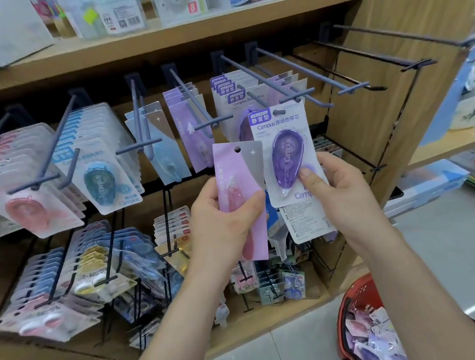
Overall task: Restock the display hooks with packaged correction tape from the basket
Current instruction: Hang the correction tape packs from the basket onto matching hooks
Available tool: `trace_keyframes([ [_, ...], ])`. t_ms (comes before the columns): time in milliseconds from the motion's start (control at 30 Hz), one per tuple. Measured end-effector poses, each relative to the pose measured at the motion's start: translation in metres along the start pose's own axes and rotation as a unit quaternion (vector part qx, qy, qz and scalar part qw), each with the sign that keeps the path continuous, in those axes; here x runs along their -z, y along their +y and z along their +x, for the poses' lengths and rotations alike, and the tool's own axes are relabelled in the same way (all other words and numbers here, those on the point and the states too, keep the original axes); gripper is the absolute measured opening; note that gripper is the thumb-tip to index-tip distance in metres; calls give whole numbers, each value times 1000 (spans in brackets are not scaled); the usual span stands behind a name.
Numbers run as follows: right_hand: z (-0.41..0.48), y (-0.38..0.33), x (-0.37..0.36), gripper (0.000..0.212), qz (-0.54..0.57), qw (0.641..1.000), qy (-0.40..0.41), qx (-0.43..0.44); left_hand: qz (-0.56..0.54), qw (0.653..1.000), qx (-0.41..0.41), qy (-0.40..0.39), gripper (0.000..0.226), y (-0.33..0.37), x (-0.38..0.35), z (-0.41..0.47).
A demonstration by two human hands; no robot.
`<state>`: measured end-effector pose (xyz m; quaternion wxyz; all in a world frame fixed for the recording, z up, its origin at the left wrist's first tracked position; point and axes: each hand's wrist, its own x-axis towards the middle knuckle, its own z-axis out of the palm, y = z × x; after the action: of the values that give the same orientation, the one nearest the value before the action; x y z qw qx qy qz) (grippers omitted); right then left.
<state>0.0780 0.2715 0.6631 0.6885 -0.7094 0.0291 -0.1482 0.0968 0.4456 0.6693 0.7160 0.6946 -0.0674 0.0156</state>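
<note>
My left hand grips a pink correction tape pack upright in front of the display. My right hand pinches a purple Campus correction tape pack with more packs stacked behind it. Both packs are held just below the blue display hooks, apart from them. Hooks to the left carry purple packs, light blue packs, blue Campus packs and pink packs. The red basket with several packs inside sits on the floor at lower right.
The far right hooks are bare. A lower row of black hooks holds other stationery packs. A wooden shelf with boxed goods runs above. A wooden side panel closes the display on the right; grey floor lies below.
</note>
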Motion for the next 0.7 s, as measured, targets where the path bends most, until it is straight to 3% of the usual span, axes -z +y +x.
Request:
trace_keyframes([
  [267, 17, -4, -7, 15, -55, 998, 25, -27, 19, 1000, 4, 11, 29, 8, -13, 23],
  [533, 27, -5, -9, 27, -148, 988, 40, -30, 36, 998, 27, -37, 24, 1, -28, 25],
  [700, 23, -4, 10, 10, -152, 984, 52, -76, 81, 996, 25, 37, 18, 2, -24, 41],
])
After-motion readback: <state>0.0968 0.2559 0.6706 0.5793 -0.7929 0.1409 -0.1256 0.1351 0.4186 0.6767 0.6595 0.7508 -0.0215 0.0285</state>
